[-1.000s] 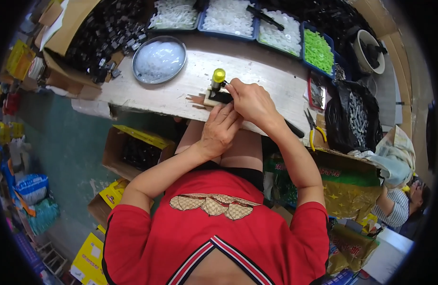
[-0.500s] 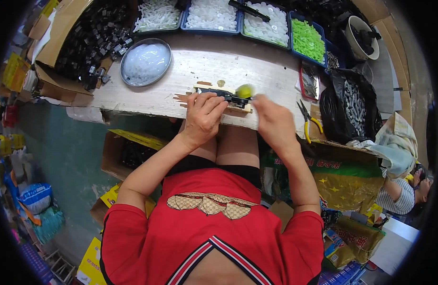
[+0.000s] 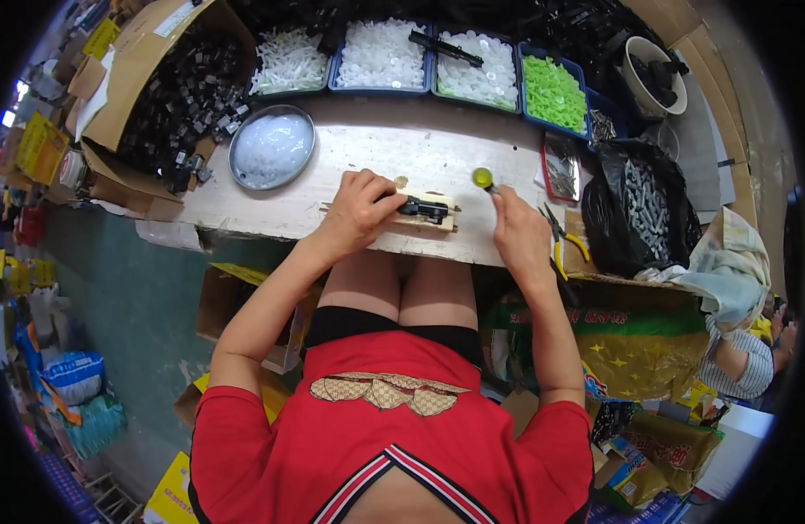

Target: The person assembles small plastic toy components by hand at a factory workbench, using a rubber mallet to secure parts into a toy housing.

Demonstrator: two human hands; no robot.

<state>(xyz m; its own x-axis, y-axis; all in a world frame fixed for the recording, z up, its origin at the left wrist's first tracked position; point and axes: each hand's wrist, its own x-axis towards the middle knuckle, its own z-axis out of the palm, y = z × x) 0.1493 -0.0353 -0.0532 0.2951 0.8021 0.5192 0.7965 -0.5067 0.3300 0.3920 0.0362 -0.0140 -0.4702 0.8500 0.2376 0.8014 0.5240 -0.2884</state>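
A small hammer (image 3: 482, 177) with a yellow-green round head is held in my right hand (image 3: 521, 234), its head raised beyond my fingertips. Bent over the left end of a black plastic part (image 3: 427, 210), my left hand (image 3: 359, 214) grips it and hides that end. The black part lies lengthwise on a pale wooden block (image 3: 439, 225) near the bench's front edge. A gap of bench separates the hammer from the black part.
Along the back of the white bench (image 3: 368, 131) stand trays of small white pieces (image 3: 381, 57) and green pieces (image 3: 555, 94). A metal bowl (image 3: 271, 147) sits left. Yellow-handled pliers (image 3: 567, 249) and a black bag of grey parts (image 3: 647, 205) lie right.
My right hand has moved right with the hammer, away from the black part. My left hand has shifted slightly left, showing different parts of the black piece. The whole view has tilted a little.
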